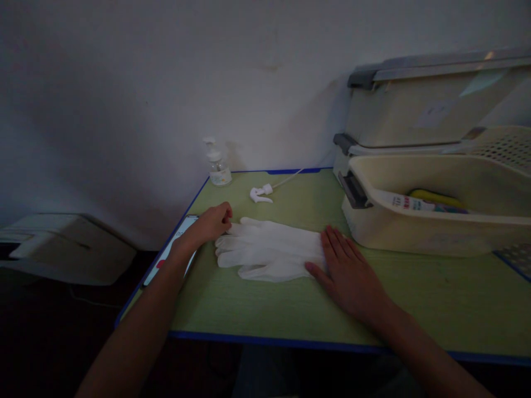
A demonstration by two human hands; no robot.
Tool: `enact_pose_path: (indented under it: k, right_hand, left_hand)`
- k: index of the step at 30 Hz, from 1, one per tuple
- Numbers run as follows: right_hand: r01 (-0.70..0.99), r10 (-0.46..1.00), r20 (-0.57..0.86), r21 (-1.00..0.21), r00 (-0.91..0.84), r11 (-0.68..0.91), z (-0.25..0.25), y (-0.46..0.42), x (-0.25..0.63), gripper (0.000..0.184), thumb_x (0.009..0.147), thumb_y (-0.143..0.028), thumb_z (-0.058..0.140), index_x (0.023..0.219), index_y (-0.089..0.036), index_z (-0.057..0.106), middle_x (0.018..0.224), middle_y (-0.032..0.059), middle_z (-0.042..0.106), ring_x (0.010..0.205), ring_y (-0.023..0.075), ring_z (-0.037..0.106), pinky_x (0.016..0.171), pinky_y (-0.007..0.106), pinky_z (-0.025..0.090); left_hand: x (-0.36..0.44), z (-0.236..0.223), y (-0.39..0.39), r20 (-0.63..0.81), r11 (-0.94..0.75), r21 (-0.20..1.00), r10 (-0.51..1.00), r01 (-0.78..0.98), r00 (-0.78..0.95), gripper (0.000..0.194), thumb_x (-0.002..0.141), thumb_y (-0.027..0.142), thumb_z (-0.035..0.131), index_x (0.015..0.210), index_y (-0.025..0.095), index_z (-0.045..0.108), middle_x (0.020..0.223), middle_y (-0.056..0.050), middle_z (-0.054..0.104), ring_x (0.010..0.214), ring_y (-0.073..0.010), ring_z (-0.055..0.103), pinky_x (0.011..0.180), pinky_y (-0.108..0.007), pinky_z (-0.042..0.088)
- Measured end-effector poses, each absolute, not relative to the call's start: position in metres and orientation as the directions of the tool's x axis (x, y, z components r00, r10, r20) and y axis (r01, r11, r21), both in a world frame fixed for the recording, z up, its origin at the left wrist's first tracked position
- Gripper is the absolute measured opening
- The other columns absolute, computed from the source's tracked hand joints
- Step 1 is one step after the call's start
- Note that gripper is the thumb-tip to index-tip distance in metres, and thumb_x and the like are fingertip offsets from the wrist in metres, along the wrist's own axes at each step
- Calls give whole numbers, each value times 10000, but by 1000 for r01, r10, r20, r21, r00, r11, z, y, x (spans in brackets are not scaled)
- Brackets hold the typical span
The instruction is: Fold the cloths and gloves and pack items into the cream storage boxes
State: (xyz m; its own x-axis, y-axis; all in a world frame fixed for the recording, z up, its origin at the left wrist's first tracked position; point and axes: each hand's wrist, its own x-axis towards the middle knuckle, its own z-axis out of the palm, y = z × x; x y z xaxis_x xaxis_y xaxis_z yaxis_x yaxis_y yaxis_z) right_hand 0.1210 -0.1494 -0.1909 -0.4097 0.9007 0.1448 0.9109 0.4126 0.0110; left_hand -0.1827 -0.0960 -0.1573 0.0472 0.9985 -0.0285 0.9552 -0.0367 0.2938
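Note:
White gloves (271, 249), seemingly one laid over another, lie flat on the green tabletop with their fingers pointing left. My left hand (213, 222) is closed at the tip of an upper glove finger, pinching it; its own fingertips are partly hidden. Across the cuff end rests my right hand (346, 271), flat with the thumb apart, pressing on the glove's edge. Just beyond the gloves is a white trigger spray head (261, 193) with a thin tube.
Under my left forearm lies a lit phone (172, 249). A clear pump bottle (219, 172) stands at the back left corner. To the right are a cream bin (415, 232) holding a packet and something yellow, and lidded boxes (431, 105). The table (265, 315) has a blue edge.

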Motion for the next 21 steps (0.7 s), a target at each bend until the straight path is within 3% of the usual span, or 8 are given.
enact_pose_path:
  k: [7,14,21]
  right_hand:
    - [918,912,121,-8,-393,397,-190,-149,121,760,868,-549,263,1317,54,375,1404,238,304,1308,310,282,1075,430,246]
    - [916,909,129,-11,-396,401,-190,-149,120,753,866,-544,288,1309,57,386,1394,243,318,1304,311,290,1072,432,251]
    - [920,915,106,-6,-388,391,-188,-150,121,757,864,-551,283,1322,45,373,1405,229,309,1310,305,278,1076,419,246]
  left_hand:
    - [-185,-156,-96,-12,-30,292,999,956,35,191,647,100,524,826,165,515,752,-8,601,670,-139,567,593,-222,409]
    - [-178,-157,-97,-34,-81,238,995,968,91,134,637,94,496,674,159,607,724,-34,638,702,-162,585,651,-244,414]
    - [-184,-138,-109,-61,-129,227,987,965,147,189,701,224,524,811,154,661,847,-66,658,776,-173,601,704,-250,433]
